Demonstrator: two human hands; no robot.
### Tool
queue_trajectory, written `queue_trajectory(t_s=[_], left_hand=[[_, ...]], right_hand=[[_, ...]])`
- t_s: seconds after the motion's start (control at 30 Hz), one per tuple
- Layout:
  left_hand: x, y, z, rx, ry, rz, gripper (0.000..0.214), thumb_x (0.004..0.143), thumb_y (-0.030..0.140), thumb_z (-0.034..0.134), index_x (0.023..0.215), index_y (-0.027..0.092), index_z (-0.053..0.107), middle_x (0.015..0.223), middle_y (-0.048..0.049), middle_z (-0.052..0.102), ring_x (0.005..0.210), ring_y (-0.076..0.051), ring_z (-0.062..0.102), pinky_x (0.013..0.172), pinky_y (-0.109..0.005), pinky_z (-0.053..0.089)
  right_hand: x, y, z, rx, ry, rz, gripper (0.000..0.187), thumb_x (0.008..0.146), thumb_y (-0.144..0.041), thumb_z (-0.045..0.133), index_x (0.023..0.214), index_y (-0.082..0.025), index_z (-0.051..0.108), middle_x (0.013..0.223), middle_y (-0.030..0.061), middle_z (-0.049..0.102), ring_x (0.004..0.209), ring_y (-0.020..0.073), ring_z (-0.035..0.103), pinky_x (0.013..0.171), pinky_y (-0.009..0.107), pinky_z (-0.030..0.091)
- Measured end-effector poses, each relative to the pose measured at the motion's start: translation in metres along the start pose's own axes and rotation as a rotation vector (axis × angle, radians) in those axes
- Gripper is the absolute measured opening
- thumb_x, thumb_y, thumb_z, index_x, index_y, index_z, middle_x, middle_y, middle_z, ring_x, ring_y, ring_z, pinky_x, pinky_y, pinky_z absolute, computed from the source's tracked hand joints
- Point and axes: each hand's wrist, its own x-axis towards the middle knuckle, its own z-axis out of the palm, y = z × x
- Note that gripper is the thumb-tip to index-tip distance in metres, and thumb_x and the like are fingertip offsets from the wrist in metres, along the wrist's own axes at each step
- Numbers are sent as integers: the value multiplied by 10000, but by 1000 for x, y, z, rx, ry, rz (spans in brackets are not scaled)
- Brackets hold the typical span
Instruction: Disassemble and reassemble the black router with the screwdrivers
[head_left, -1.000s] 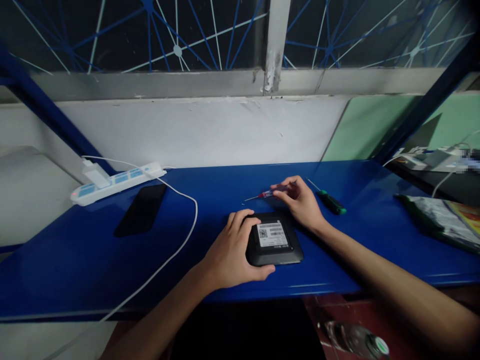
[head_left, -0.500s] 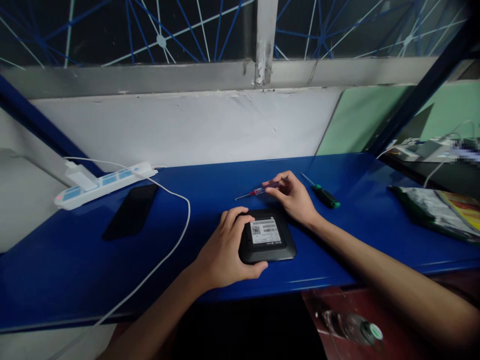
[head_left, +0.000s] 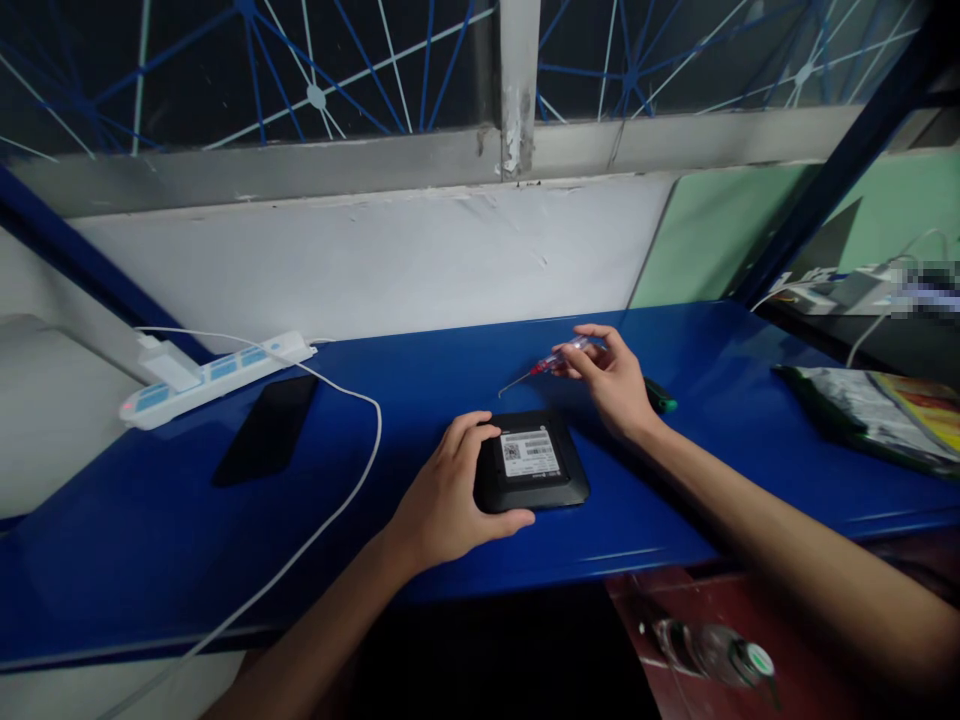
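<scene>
A black square device with a white printed label lies on the blue table. My left hand grips its left side, the fingers at the far edge and the thumb along the near edge. Above the table, beyond the device's far right corner, my right hand holds a screwdriver with a clear and red handle. The thin shaft points left and slightly down, its tip apart from the device. A green and black screwdriver lies behind my right hand, which hides part of it.
On the left are a white power strip with a plugged-in charger, a black phone and a white cable running over the near edge. A shiny packet lies at right. Below, a plastic bottle lies on the floor.
My right hand has lifted and shifted right with the screwdriver, whose shaft now slopes more steeply. It now covers more of the green screwdriver. My left hand stays on the device.
</scene>
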Motion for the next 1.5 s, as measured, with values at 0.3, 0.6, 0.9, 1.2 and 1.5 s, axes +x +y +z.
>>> queue_trajectory(t_s=[0.3,0.6,0.9,1.2,1.5], left_hand=[[1,-3,1,31,32,-59,841,718,482,839,1361,200,376,1469,-183,417,1361,-362,461,1111,-564,433],[0,-2,1,27,41,-48,813,708,475,839,1347,218,407,1459,-171,434,1355,-375,467,1098,-586,433],[1,-2,1,44,46,-28,813,711,457,845,1350,219,402,1454,-173,433,1356,-377,463,1102,-592,428],[-1,-3,3,62,42,-24,809,723,460,839,1346,203,391,1456,-180,424,1364,-359,453,1124,-572,415],[0,-4,2,46,45,-26,804,719,468,839,1346,208,408,1459,-175,425,1370,-363,449,1125,-572,411]], right_hand=[[-7,-8,1,131,-155,159,411,757,-401,796,1067,-245,576,863,12,750,660,146,678,739,365,563],[-20,-11,9,144,-294,204,382,783,-388,773,1063,-233,563,856,8,747,661,133,670,723,343,551],[-19,-5,7,126,-315,178,386,796,-412,763,1073,-246,552,904,13,748,681,139,679,750,366,571],[-21,-7,8,119,-338,141,356,808,-379,756,1067,-240,555,888,6,742,701,133,682,726,333,563],[-20,-10,8,33,-314,83,356,813,-383,741,1077,-235,554,896,18,736,727,142,672,727,335,563]])
